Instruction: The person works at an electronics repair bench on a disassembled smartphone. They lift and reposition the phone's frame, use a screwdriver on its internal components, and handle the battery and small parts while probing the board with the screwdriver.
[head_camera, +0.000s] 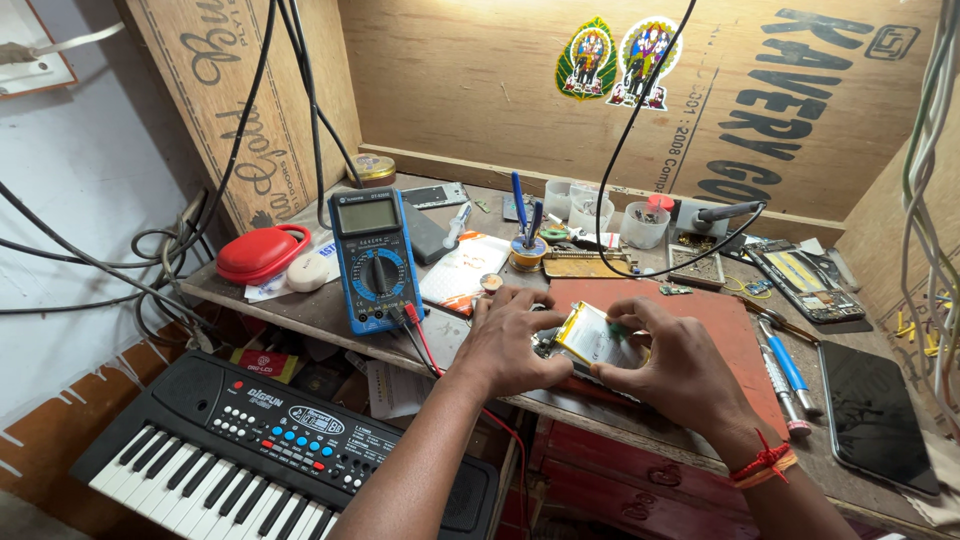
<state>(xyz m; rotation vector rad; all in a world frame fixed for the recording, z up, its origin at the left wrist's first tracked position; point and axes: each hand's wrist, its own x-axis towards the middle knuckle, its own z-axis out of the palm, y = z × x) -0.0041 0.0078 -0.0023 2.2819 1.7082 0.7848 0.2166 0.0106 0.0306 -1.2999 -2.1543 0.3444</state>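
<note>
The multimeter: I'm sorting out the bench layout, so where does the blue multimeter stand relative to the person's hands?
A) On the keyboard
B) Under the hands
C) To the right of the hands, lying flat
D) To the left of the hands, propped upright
D: the blue multimeter stands propped upright on the bench, left of the left hand and right hand, which meet over a flat yellow-edged battery pack.

Single head cam, looking down and forward over the person's forearms at a cluttered wooden workbench (330, 310), close enough that both hands sit just below frame centre. It faces the plywood back wall (480, 90), which fills the top; a toy keyboard (250, 450) sits lower left, below the bench edge. No second view, so nothing overlaps.
</note>
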